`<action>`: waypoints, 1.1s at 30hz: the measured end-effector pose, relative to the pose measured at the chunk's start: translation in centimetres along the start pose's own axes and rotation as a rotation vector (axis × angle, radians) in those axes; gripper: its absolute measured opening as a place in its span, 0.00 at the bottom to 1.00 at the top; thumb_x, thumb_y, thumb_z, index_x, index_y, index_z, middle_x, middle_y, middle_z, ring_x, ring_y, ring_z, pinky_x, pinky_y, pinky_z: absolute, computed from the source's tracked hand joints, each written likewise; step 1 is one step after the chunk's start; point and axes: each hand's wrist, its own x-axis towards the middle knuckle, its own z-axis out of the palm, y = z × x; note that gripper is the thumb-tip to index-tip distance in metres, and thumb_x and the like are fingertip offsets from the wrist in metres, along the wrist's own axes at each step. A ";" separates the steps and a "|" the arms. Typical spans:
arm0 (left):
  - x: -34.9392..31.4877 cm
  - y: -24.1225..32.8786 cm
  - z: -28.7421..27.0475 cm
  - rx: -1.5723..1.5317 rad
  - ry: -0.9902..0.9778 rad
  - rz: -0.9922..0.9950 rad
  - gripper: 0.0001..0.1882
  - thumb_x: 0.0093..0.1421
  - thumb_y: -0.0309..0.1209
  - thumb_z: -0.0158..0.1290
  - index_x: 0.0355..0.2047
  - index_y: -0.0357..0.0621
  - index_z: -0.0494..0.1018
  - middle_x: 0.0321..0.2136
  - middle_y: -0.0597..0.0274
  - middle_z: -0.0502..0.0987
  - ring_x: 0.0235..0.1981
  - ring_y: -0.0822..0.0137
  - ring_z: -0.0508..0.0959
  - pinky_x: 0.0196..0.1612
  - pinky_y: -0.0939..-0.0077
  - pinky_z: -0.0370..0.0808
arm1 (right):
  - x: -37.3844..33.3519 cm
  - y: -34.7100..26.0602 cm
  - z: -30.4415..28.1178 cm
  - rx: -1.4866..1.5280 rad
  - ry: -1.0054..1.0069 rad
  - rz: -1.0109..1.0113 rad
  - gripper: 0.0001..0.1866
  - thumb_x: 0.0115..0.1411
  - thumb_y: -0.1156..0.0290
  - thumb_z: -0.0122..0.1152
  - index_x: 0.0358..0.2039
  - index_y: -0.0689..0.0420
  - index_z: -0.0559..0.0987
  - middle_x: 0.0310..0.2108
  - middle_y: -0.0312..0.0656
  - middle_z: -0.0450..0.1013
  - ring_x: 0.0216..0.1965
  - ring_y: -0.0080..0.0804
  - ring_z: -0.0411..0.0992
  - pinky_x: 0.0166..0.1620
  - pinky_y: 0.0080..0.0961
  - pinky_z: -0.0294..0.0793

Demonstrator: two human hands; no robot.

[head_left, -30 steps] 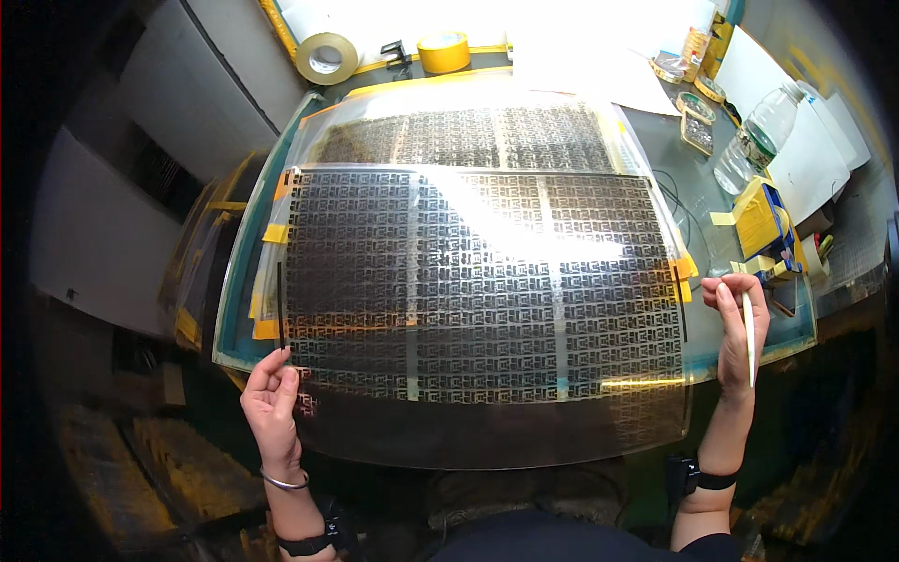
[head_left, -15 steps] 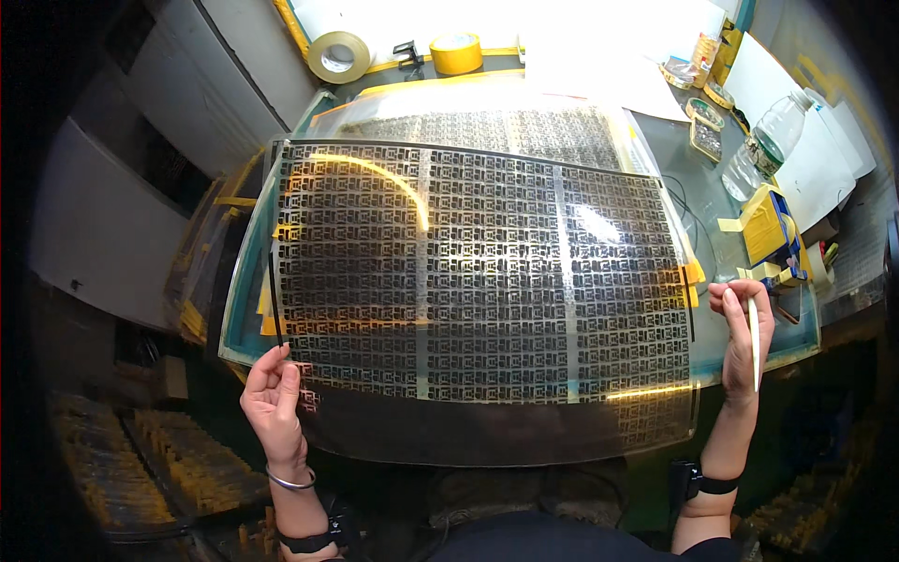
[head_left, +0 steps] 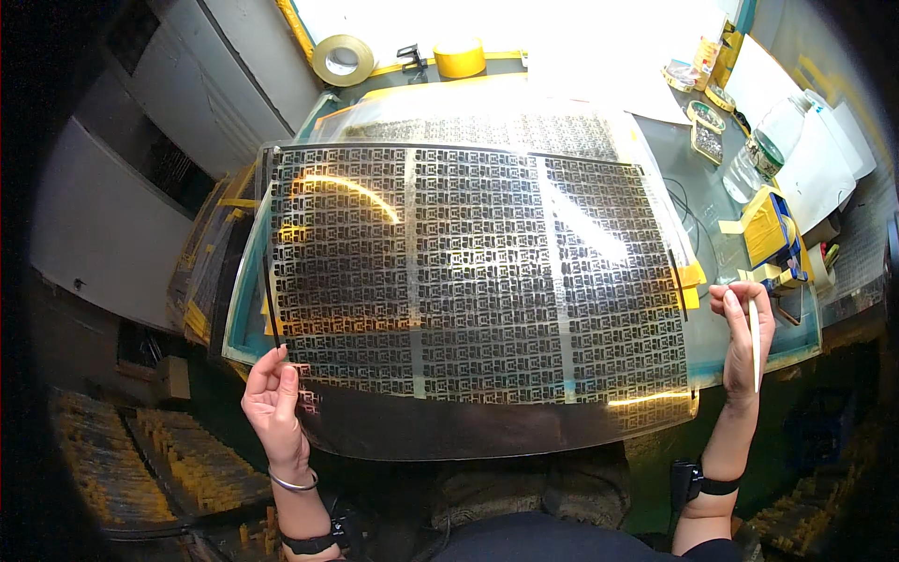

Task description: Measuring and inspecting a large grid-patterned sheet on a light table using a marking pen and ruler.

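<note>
A large glossy film sheet (head_left: 487, 262), printed with a dense dark pattern in three panels, spreads in front of me with its front edge bowed. At its lower left edge, the thumb and fingers of my left hand (head_left: 274, 398) are closed in a pinch on it. To the right of the film and apart from it, my right hand (head_left: 742, 323) holds a slim, pale, pointed stick (head_left: 756, 347) along the palm. Behind the film lies another patterned sheet (head_left: 506, 131), partly covered. Bright light streaks reflect off the film's surface.
Tape rolls (head_left: 343, 61) and a yellow roll (head_left: 459, 59) stand at the back of the glass-edged table. On the right are a plastic bottle (head_left: 752, 167), a yellow-and-blue tape dispenser (head_left: 773, 229) and small dishes (head_left: 705, 140). A cable (head_left: 688, 211) curls beside the film.
The film's far and right edges have shifted slightly left, and its reflections have moved. Both hands stay nearly in place, keeping their holds.
</note>
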 end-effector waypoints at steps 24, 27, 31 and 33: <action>0.2 4.4 5.2 0.818 -0.799 0.572 0.53 0.39 0.54 0.71 0.62 0.42 0.65 0.65 0.45 0.61 0.68 0.46 0.57 0.69 0.47 0.50 | 0.2 0.6 -0.5 0.082 -0.031 -0.007 0.06 0.66 0.73 0.55 0.42 0.61 0.73 0.38 0.46 0.78 0.39 0.27 0.75 0.48 0.25 0.74; 0.4 3.9 6.6 0.878 -0.929 0.591 0.51 0.40 0.56 0.68 0.62 0.46 0.65 0.65 0.48 0.61 0.67 0.48 0.58 0.68 0.48 0.52 | 0.4 0.8 -1.7 0.203 -0.040 0.017 0.10 0.70 0.67 0.50 0.45 0.60 0.72 0.39 0.47 0.78 0.38 0.28 0.75 0.47 0.26 0.74; -2.0 3.9 8.0 0.916 -0.888 0.674 0.46 0.39 0.49 0.69 0.60 0.52 0.69 0.63 0.48 0.63 0.64 0.50 0.62 0.66 0.51 0.57 | -2.0 -2.8 -1.8 0.175 -0.042 -0.102 0.23 0.74 0.55 0.35 0.48 0.62 0.72 0.40 0.48 0.77 0.38 0.30 0.75 0.47 0.28 0.73; -3.2 3.8 8.2 0.958 -0.847 0.701 0.46 0.38 0.45 0.70 0.60 0.54 0.69 0.63 0.49 0.63 0.64 0.51 0.63 0.65 0.52 0.58 | -3.7 -4.8 0.7 0.248 -0.188 -0.127 0.26 0.74 0.54 0.34 0.52 0.63 0.73 0.33 0.43 0.75 0.35 0.29 0.73 0.44 0.26 0.73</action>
